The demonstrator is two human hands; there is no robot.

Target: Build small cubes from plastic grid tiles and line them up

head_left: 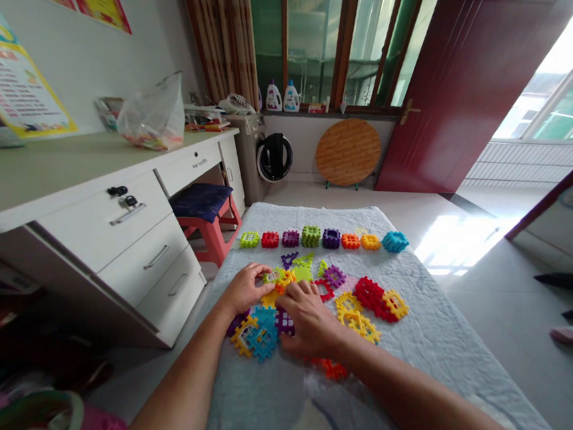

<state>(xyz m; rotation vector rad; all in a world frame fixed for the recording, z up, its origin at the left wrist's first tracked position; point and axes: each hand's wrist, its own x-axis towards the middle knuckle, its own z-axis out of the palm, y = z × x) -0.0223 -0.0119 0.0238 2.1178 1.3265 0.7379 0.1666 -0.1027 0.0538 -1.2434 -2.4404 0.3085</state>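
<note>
Toothed plastic pieces (264, 337) lie at centre frame on your cloth-covered surface (426, 323). Your left hand (243, 290) has a narrow grip on a yellow-green piece (273, 276); what your right hand (306, 324) holds cannot be told. Upper left, a clear, crinkled bag (157, 112) contains orange bits (162, 144); a yellow-edged poster (3, 76) there carries writing too blurred to read.

On our left we see a white desk (66, 170) bearing a clear plastic bag (152, 116), with a yellow-edged poster (9, 82) on the wall and a dark-seated stool (202, 201) partly beneath. Ahead of us stand a washing machine (248, 155) and, on edge near the wall, a round wooden board (348, 150), with two white bottles (273, 100) by the window (318, 38) above. To our right we have a dark red door (439, 74).
</note>
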